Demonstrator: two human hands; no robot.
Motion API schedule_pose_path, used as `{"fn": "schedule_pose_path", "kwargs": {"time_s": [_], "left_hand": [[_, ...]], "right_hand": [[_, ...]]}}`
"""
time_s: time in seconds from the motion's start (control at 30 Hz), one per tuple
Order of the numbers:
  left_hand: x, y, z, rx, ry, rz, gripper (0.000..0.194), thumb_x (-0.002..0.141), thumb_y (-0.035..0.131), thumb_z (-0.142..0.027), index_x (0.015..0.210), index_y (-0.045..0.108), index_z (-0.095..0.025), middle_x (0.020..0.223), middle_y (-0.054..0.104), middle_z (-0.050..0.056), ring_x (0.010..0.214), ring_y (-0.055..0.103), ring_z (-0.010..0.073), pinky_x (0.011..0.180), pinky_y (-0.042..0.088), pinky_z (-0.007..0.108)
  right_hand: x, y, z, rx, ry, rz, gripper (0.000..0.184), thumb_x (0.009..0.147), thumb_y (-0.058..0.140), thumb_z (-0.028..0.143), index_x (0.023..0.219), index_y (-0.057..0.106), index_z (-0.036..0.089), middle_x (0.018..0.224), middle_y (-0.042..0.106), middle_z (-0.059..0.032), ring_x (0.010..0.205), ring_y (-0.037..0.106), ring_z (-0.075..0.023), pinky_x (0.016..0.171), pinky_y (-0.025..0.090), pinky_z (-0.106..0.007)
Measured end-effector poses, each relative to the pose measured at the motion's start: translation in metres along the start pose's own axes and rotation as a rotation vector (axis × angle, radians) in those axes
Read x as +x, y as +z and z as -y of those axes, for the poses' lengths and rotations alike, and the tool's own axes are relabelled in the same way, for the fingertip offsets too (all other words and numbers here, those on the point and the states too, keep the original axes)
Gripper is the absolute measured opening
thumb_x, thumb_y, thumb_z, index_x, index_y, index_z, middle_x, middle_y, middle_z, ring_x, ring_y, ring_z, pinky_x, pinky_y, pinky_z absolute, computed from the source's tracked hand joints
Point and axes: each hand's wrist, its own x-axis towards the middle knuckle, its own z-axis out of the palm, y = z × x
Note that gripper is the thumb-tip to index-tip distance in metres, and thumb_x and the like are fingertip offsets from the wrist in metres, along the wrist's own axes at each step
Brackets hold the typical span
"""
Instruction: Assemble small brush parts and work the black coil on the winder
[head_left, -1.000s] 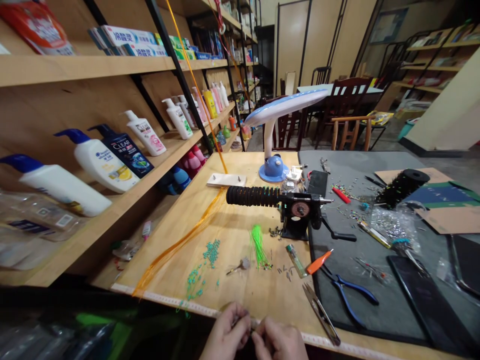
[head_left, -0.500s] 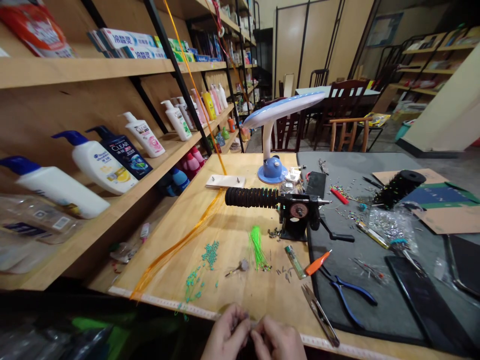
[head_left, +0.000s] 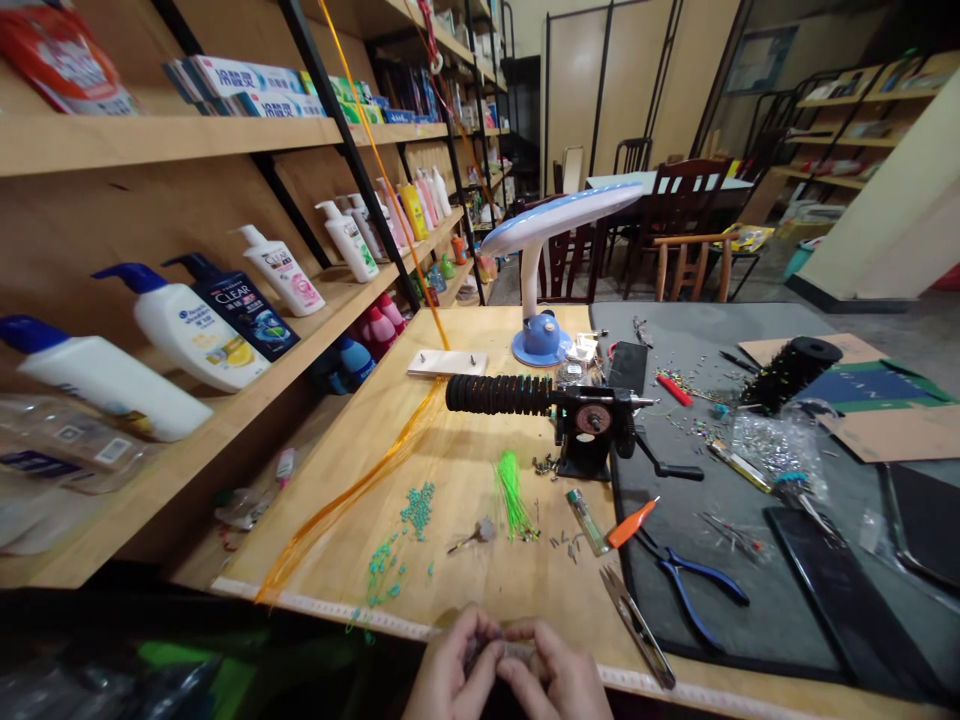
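Observation:
My left hand (head_left: 450, 670) and my right hand (head_left: 559, 680) meet at the near edge of the wooden table (head_left: 480, 450), fingers pinched together on something small I cannot make out. Just beyond them lie thread snips (head_left: 637, 625), teal beads (head_left: 416, 510), a bundle of green strands (head_left: 512, 490) and a small grey ball on a pin (head_left: 480, 533). Farther back stands a hand-crank winder (head_left: 592, 430) with a black ribbed roller (head_left: 499, 393).
Blue-handled pliers (head_left: 697, 590), an orange tool (head_left: 630, 522) and a lighter (head_left: 585, 507) lie by the dark mat (head_left: 750, 400). Orange strands (head_left: 360, 480) run up from the table. A blue desk lamp (head_left: 547, 240) stands behind. Shelves with shampoo bottles (head_left: 187, 335) line the left.
My two hands have closed tighter together over the small thing at the table edge. The view has shifted slightly; nothing on the table moved.

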Motion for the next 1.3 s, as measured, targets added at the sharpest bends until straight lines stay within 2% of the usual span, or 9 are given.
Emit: {"fn": "schedule_pose_path", "kwargs": {"time_s": [0.1, 0.3, 0.6, 0.7, 0.87, 0.97, 1.03, 1.17, 1.3], "left_hand": [[0.0, -0.001, 0.002, 0.067, 0.038, 0.027, 0.023, 0.09, 0.055, -0.038, 0.079, 0.059, -0.018, 0.074, 0.058, 0.003, 0.071, 0.057, 0.0187, 0.069, 0.046, 0.028], [0.001, 0.002, 0.008, 0.144, 0.117, -0.06, 0.024, 0.087, 0.056, -0.039, 0.075, 0.061, -0.019, 0.069, 0.061, 0.004, 0.065, 0.058, 0.0187, 0.062, 0.043, 0.027], [0.002, 0.008, 0.0, 0.205, 0.159, -0.137, 0.02, 0.084, 0.061, -0.037, 0.073, 0.066, -0.021, 0.069, 0.069, 0.007, 0.066, 0.061, 0.0217, 0.059, 0.043, 0.027], [0.003, 0.009, -0.003, 0.229, 0.178, -0.137, 0.021, 0.085, 0.06, -0.036, 0.072, 0.067, -0.021, 0.069, 0.07, 0.007, 0.067, 0.062, 0.0223, 0.061, 0.043, 0.028], [0.003, 0.009, -0.002, 0.3, 0.216, -0.113, 0.022, 0.088, 0.055, -0.031, 0.072, 0.067, -0.021, 0.069, 0.069, 0.007, 0.065, 0.062, 0.0212, 0.062, 0.043, 0.028], [0.004, 0.008, -0.001, 0.345, 0.26, -0.097, 0.021, 0.089, 0.053, -0.027, 0.074, 0.068, -0.021, 0.069, 0.069, 0.007, 0.066, 0.064, 0.0215, 0.063, 0.044, 0.028], [0.004, 0.006, -0.002, 0.378, 0.289, -0.068, 0.022, 0.09, 0.052, -0.024, 0.077, 0.069, -0.021, 0.072, 0.07, 0.007, 0.068, 0.065, 0.022, 0.064, 0.045, 0.029], [0.005, 0.001, -0.004, 0.39, 0.34, -0.01, 0.022, 0.091, 0.05, -0.019, 0.085, 0.071, -0.023, 0.078, 0.073, 0.01, 0.074, 0.068, 0.0237, 0.068, 0.048, 0.029], [0.005, 0.001, -0.004, 0.373, 0.353, -0.012, 0.022, 0.09, 0.051, -0.018, 0.087, 0.072, -0.023, 0.082, 0.075, 0.01, 0.077, 0.069, 0.0244, 0.07, 0.049, 0.029]], "right_hand": [[-0.001, -0.003, 0.005, 0.024, -0.012, -0.024, 0.039, 0.09, 0.047, 0.051, 0.099, 0.07, 0.019, 0.058, 0.058, 0.0016, 0.048, 0.043, -0.0126, 0.048, 0.032, -0.022], [0.0, 0.003, 0.002, 0.041, 0.02, -0.064, 0.044, 0.089, 0.047, 0.053, 0.097, 0.071, 0.017, 0.049, 0.032, 0.0081, 0.045, 0.03, -0.0114, 0.046, 0.022, -0.025], [0.004, 0.018, -0.009, 0.295, 0.07, -0.186, 0.058, 0.079, 0.054, 0.069, 0.09, 0.072, 0.015, 0.048, 0.022, 0.0113, 0.044, 0.018, -0.0088, 0.044, 0.016, -0.024], [0.005, 0.016, -0.005, 0.346, 0.078, -0.192, 0.06, 0.079, 0.054, 0.07, 0.09, 0.071, 0.014, 0.047, 0.031, 0.0098, 0.043, 0.023, -0.0087, 0.043, 0.022, -0.021], [0.006, 0.014, 0.004, 0.392, 0.035, -0.276, 0.056, 0.081, 0.055, 0.068, 0.082, 0.072, 0.015, 0.063, 0.066, -0.0044, 0.057, 0.057, -0.0168, 0.058, 0.049, -0.025], [0.009, 0.017, 0.001, 0.45, 0.071, -0.286, 0.055, 0.077, 0.06, 0.068, 0.078, 0.072, 0.014, 0.066, 0.068, -0.0059, 0.058, 0.06, -0.0172, 0.059, 0.051, -0.027], [0.01, 0.02, -0.004, 0.479, 0.1, -0.29, 0.056, 0.074, 0.063, 0.069, 0.077, 0.072, 0.014, 0.057, 0.062, -0.0019, 0.049, 0.052, -0.0135, 0.052, 0.047, -0.024], [0.013, 0.022, -0.011, 0.512, 0.135, -0.307, 0.059, 0.068, 0.066, 0.071, 0.077, 0.072, 0.014, 0.042, 0.038, 0.0085, 0.039, 0.027, -0.0066, 0.038, 0.026, -0.019], [0.014, 0.018, -0.01, 0.556, 0.189, -0.294, 0.06, 0.066, 0.068, 0.072, 0.077, 0.072, 0.014, 0.041, 0.035, 0.0102, 0.035, 0.022, -0.0042, 0.035, 0.017, -0.018]]}}
